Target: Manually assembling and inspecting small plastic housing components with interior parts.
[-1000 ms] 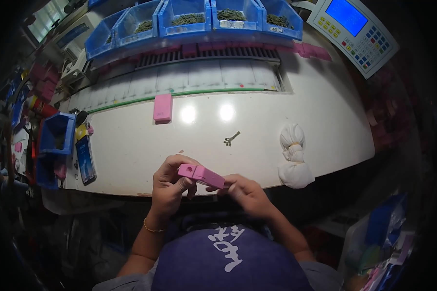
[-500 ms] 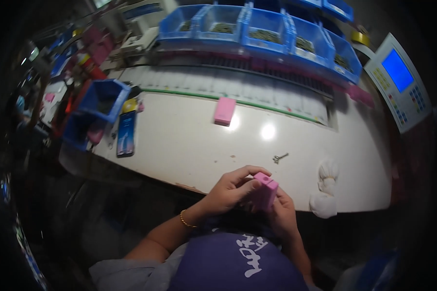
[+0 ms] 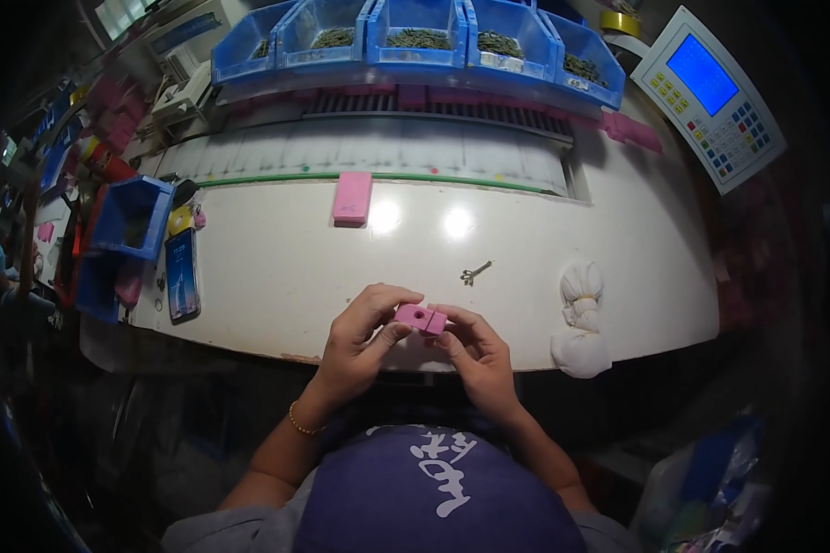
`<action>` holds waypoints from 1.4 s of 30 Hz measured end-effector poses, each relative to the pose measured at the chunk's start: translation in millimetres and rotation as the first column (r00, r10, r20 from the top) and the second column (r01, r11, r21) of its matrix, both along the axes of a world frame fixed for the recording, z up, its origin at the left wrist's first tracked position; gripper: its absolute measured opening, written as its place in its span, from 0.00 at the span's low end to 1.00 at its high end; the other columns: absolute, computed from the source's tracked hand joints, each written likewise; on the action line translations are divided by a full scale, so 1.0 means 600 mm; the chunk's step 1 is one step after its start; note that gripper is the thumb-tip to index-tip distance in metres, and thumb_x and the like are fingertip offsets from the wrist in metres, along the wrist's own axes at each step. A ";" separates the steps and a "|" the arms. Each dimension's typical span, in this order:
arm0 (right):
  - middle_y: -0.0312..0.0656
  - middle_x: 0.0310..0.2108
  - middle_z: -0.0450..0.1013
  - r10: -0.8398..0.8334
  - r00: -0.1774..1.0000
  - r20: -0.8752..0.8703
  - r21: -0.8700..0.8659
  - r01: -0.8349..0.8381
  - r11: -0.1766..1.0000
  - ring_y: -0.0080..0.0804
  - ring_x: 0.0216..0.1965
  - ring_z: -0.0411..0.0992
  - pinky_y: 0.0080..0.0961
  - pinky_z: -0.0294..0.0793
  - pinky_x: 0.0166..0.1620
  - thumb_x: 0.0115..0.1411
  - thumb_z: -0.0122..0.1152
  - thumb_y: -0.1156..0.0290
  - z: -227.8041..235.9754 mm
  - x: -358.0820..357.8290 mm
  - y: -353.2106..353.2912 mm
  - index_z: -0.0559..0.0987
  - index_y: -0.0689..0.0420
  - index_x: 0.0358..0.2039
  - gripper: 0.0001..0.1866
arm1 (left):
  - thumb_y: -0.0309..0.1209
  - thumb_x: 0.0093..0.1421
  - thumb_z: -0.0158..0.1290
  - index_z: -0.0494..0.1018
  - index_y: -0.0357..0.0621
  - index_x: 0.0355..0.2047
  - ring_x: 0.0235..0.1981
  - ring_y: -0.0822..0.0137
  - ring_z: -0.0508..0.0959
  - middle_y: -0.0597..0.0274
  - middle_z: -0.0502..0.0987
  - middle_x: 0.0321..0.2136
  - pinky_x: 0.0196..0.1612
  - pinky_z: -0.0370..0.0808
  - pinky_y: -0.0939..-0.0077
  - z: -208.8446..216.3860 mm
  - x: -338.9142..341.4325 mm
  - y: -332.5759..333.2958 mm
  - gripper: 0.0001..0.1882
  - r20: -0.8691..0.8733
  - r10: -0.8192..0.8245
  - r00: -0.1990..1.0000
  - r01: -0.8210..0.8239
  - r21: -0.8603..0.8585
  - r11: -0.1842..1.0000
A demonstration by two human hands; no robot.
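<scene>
Between both hands, just above the near edge of the white table, is a pink rubber mould (image 3: 420,318), a block with a round hole in its upward face and a split line beside it. My left hand (image 3: 364,334) pinches its left end between thumb and fingers. On the right end, my right hand (image 3: 480,354) grips with thumb and fingertips. A second pink mould (image 3: 352,197) lies farther off by the green strip. Beyond my hands rests a small metal piece (image 3: 476,273) with a branched end.
Blue bins (image 3: 418,53) of small metal pieces line the back. A control panel (image 3: 707,100) with a blue screen stands at right. A tied white cloth bundle (image 3: 582,318) lies near the right edge, a phone (image 3: 183,276) at left beside blue bins (image 3: 131,217).
The mould has turned in my hands: its long side showed before, and now its holed face points up. My right hand has come round to its right end. The whole view has shifted.
</scene>
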State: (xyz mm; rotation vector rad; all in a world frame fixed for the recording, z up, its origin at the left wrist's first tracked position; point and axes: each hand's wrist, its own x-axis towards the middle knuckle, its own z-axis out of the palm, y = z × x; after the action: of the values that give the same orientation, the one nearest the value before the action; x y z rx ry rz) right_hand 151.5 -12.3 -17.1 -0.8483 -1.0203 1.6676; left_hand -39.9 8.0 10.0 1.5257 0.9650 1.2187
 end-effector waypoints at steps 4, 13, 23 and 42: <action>0.46 0.55 0.68 -0.107 0.994 0.007 0.142 0.104 0.984 0.31 0.53 0.72 0.27 0.75 0.56 0.66 0.56 0.79 -0.010 -0.007 0.000 0.73 0.64 0.53 0.14 | 0.25 0.66 0.52 0.68 0.38 0.61 0.52 0.63 0.75 0.51 0.73 0.54 0.54 0.72 0.72 -0.005 0.000 0.002 0.22 -0.065 -0.006 0.998 0.009 0.046 0.999; 0.46 0.56 0.64 -0.210 0.977 0.021 0.250 0.198 0.948 0.33 0.55 0.72 0.28 0.75 0.56 0.64 0.57 0.82 -0.016 -0.021 0.002 0.75 0.63 0.48 0.11 | 0.20 0.57 0.62 0.50 0.38 0.70 0.62 0.61 0.69 0.45 0.62 0.65 0.63 0.68 0.68 -0.015 0.022 -0.019 0.44 0.241 -0.015 0.970 0.070 -0.222 0.972; 0.46 0.52 0.70 -0.120 0.980 0.162 0.277 0.072 0.958 0.30 0.49 0.75 0.23 0.76 0.51 0.63 0.56 0.85 -0.002 -0.022 -0.003 0.77 0.65 0.46 0.11 | 0.24 0.59 0.61 0.58 0.36 0.64 0.57 0.62 0.73 0.46 0.70 0.58 0.60 0.70 0.67 -0.027 0.005 -0.003 0.34 0.390 0.150 0.908 -0.040 -0.276 0.960; 0.43 0.36 0.78 -0.163 0.923 0.350 0.278 0.064 0.958 0.24 0.38 0.79 0.19 0.79 0.43 0.64 0.55 0.83 -0.022 0.022 -0.015 0.79 0.66 0.43 0.09 | 0.39 0.52 0.64 0.74 0.36 0.46 0.44 0.45 0.76 0.45 0.78 0.40 0.48 0.73 0.56 0.003 -0.180 0.314 0.25 -0.527 0.765 0.369 -0.570 0.522 0.634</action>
State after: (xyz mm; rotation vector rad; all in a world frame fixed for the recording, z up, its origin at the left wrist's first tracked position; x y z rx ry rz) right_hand 164.9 -21.6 -30.1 -1.0446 -1.3871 1.2607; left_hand -148.2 196.1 11.8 1.9431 2.2460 1.3178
